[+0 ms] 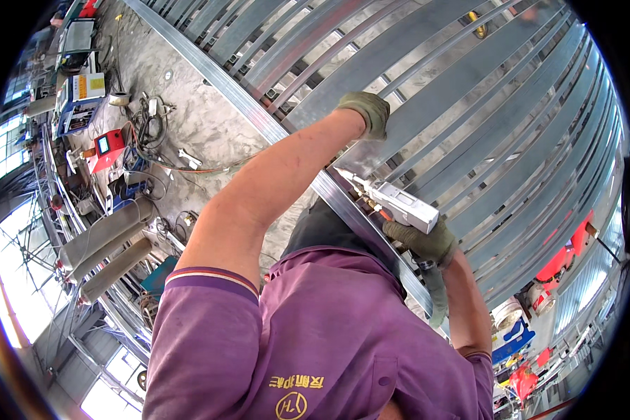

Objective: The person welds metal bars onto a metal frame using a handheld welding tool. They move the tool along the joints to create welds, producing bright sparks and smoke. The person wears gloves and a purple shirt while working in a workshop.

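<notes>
My right hand [427,241], in a grey-green glove, is wrapped round the handle of a handheld welding gun [406,205] with a white, boxy body. Its narrow nozzle points left, at the joint where a flat steel bar [362,158] meets the long edge rail [255,115]. Brass-coloured fittings and a hose show beneath the gun. My left hand [371,114], gloved alike, is curled into a fist just beyond the nozzle, against the flat bar. Whatever its fingers grip is hidden.
Parallel grey steel bars [462,77] form a large slatted frame before me. On the left stand a red box with a screen [109,148], a blue-and-white machine [84,101] and coiled cables [149,129] on the concrete floor. Red objects [563,252] lie at far right.
</notes>
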Action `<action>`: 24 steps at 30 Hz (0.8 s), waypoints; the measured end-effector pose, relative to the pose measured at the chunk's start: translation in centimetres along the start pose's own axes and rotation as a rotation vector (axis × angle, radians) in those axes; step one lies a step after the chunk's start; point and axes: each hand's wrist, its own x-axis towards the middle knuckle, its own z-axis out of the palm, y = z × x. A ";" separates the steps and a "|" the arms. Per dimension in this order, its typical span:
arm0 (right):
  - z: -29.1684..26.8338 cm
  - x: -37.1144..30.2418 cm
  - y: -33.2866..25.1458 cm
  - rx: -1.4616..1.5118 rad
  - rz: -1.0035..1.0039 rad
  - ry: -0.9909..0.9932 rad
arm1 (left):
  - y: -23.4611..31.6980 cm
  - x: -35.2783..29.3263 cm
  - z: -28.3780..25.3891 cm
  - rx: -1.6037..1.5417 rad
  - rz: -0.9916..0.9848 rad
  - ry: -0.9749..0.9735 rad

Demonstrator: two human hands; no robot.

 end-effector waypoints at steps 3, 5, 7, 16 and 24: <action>0.1 1.5 2.3 0.027 -0.015 -0.028 | 1.1 -1.2 -1.8 -0.032 -0.034 -0.042; 0.1 2.1 2.0 0.058 0.005 -0.055 | 0.6 -0.6 -1.1 -0.020 -0.032 -0.043; 0.2 2.5 1.9 0.036 0.004 -0.056 | 0.4 -0.4 -0.9 -0.009 -0.027 -0.043; 0.1 3.1 1.8 -0.054 0.084 -0.088 | 0.5 0.1 -0.5 -0.004 -0.041 -0.015; 0.3 3.2 2.0 0.000 0.089 -0.086 | 0.9 0.3 -1.2 0.016 -0.061 -0.098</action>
